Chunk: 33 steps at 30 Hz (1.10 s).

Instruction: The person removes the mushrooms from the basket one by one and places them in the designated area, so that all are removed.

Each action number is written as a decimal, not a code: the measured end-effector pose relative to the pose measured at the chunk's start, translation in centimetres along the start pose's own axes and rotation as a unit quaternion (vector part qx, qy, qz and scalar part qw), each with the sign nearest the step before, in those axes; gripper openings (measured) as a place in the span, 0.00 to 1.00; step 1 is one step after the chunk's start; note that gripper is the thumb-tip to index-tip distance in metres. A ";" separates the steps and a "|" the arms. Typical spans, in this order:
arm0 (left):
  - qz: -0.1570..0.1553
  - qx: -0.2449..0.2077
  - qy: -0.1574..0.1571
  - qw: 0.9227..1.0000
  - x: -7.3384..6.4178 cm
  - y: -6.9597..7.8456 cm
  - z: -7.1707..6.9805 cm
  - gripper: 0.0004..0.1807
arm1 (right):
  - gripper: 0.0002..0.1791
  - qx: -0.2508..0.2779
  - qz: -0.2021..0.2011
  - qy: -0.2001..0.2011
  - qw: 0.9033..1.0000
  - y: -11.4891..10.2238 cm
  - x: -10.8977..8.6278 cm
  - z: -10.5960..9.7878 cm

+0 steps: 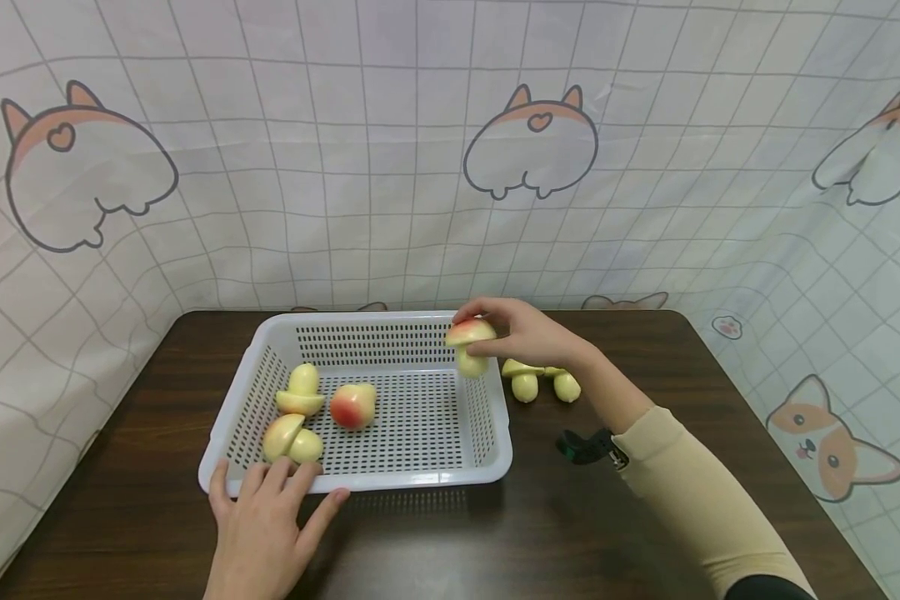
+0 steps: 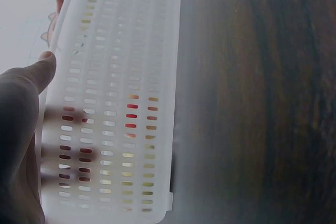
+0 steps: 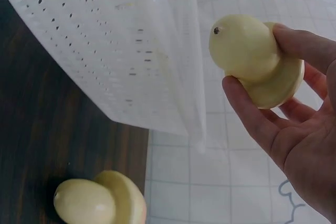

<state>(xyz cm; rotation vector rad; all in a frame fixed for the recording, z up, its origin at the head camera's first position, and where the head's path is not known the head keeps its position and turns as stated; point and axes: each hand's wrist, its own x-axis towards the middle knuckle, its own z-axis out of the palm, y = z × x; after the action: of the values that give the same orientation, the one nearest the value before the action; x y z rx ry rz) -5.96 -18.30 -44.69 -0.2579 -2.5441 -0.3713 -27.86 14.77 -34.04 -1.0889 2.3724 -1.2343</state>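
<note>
In the head view, my right hand (image 1: pixel 521 333) holds a toy mushroom (image 1: pixel 470 335) with a yellow stem and a red-tinged cap at the basket's back right corner. The right wrist view shows thumb and fingers pinching this mushroom around its cap, stem end facing the camera. My left hand (image 1: pixel 266 517) grips the near rim of the white plastic basket (image 1: pixel 360 482), its fingers hooked over the edge; they show dark through the slots in the left wrist view. Inside the basket lie three similar mushrooms, one upper left (image 1: pixel 300 390), one lower left (image 1: pixel 292 439) and a redder one (image 1: pixel 353 407).
Two more mushrooms lie on the dark wooden table (image 1: pixel 570 533) just right of the basket, one nearer (image 1: pixel 525 385) and one farther right (image 1: pixel 566 386). A white grid-patterned cloth (image 1: pixel 390 167) with cartoon dogs hangs behind the table and along its sides.
</note>
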 end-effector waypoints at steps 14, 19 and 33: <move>-0.005 0.003 -0.008 1.000 0.0 0.0 -0.1 0.25 | 0.20 0.018 0.014 0.021 1.000 1.1 -2.4 -1.2; -0.001 0.000 -0.001 1.000 0.0 0.0 -0.1 0.25 | 0.20 0.035 0.027 0.029 0.999 1.4 -3.2 -1.6; 0.007 -0.005 0.009 1.000 0.0 -0.1 0.0 0.27 | 0.21 0.028 0.056 0.055 0.997 3.3 -5.8 -2.8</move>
<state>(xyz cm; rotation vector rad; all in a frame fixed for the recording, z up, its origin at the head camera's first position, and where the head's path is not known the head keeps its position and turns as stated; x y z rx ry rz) -6.01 -18.37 -44.71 -0.2756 -2.5219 -0.3802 -27.02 21.83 -35.56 -0.8802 2.4262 -1.3441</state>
